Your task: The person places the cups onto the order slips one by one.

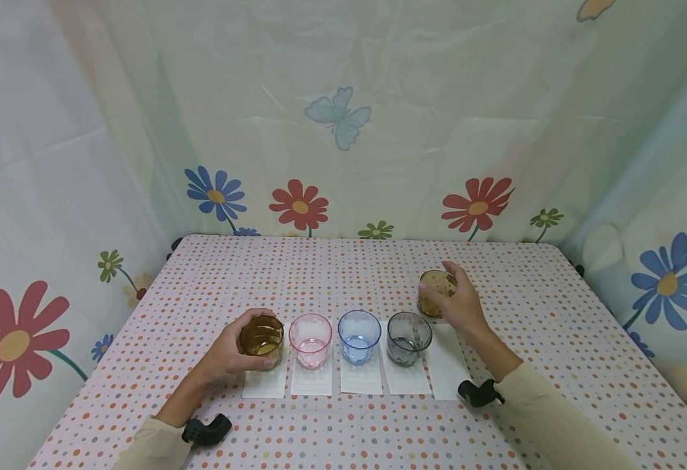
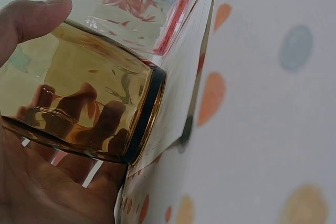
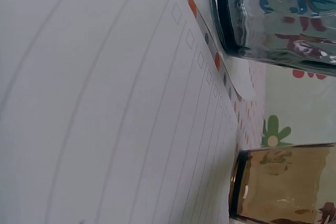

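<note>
My left hand (image 1: 230, 347) grips an amber glass (image 1: 263, 346) from its left side, thumb in front and fingers behind. In the left wrist view that glass (image 2: 100, 98) stands upright at a paper sheet, its base at or very close to the surface. My right hand (image 1: 465, 305) holds a second amber glass (image 1: 435, 297) from the right, near the far end of the rightmost sheet. Whether this glass touches the table cannot be told. Between the hands stand a pink glass (image 1: 311, 346), a blue glass (image 1: 358, 341) and a grey glass (image 1: 408, 343), all upright.
Several lined paper sheets (image 1: 361, 382) lie side by side under and in front of the glasses. A dotted cloth (image 1: 332, 434) covers the table. Behind it hangs a curtain (image 1: 379, 163) printed with flowers and a butterfly. Both wrists carry black camera mounts (image 1: 208, 431).
</note>
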`<state>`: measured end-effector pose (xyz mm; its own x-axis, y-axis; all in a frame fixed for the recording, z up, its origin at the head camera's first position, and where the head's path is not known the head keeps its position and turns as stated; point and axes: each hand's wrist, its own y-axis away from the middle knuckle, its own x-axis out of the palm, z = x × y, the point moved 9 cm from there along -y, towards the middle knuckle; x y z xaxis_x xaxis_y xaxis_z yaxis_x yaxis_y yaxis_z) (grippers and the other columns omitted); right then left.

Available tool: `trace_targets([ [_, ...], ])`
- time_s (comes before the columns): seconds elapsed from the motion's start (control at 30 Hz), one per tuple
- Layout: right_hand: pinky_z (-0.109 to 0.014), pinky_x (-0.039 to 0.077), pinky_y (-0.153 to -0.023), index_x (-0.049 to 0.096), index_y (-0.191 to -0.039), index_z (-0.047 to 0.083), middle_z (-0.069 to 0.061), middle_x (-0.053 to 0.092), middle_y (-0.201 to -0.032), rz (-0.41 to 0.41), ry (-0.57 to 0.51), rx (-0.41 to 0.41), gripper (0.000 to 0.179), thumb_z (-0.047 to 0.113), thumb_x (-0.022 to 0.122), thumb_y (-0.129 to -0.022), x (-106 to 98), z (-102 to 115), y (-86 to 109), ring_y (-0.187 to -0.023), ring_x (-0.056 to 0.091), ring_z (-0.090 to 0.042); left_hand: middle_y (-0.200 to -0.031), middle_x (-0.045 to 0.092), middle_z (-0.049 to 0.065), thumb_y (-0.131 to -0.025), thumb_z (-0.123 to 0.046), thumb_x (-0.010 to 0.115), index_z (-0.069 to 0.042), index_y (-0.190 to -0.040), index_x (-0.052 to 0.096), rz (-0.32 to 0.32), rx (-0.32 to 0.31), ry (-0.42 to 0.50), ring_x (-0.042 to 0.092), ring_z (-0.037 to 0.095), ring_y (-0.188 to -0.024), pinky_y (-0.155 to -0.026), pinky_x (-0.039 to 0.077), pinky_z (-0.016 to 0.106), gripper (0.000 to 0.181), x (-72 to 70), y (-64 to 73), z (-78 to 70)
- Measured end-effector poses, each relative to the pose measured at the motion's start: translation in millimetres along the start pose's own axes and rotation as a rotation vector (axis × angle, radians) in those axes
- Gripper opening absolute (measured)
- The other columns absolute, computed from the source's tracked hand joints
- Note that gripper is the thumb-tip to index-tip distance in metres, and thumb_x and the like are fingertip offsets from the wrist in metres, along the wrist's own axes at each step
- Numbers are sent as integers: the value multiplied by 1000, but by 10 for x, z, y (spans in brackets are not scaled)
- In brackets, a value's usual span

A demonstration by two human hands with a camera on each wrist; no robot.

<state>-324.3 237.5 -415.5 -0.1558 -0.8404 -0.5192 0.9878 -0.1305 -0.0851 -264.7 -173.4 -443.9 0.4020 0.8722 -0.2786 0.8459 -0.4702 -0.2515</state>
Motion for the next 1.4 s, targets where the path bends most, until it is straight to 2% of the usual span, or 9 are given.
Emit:
trace_targets([
  [0.37, -62, 28, -117, 17, -163, 9, -23, 19, -165, 25, -28, 40, 100, 41, 77, -90, 46, -62, -21, -151, 19, -44, -135, 56, 19, -78, -2, 83, 2, -144, 43, -3, -17, 17, 59, 29, -121, -100, 53, 34, 77, 3, 8, 2],
  [0.67, -59, 35, -115, 21, -161, 7, -25, 27, -162, 31, -36, 74, 100, 42, 79, -88, 56, -139, -48, -148, 27, -44, -136, 55, 21, -78, -1, 82, 3, -144, 43, 10, -1, 26, 60, 25, -121, -100, 53, 33, 77, 22, 0, -3],
  [0.93, -50, 44, -108, 29, -157, 6, -22, 42, -148, 8, -114, 76, 87, 26, 79, -88, 88, -138, -73, -135, 44, -40, -136, 56, 21, -78, 0, 82, 4, -144, 43, 9, 5, 15, 60, 26, -121, -100, 53, 34, 77, 12, 2, -2],
  [1.17, -48, 47, -102, 34, -155, 5, -22, 44, -145, -30, -130, 97, 79, 18, 76, -89, 81, -153, -75, -130, 46, -38, -136, 55, 21, -79, -1, 82, 3, -144, 43, 12, 3, 6, 60, 24, -120, -99, 53, 33, 77, 20, 4, 2],
  [1.4, -47, 47, -101, 37, -153, 6, -22, 47, -142, -47, -141, 92, 76, 17, 76, -89, 53, -137, -73, -129, 48, -37, -135, 56, 20, -79, -1, 82, 3, -144, 43, 11, 8, 6, 60, 27, -121, -100, 53, 34, 76, 11, 1, 4],
])
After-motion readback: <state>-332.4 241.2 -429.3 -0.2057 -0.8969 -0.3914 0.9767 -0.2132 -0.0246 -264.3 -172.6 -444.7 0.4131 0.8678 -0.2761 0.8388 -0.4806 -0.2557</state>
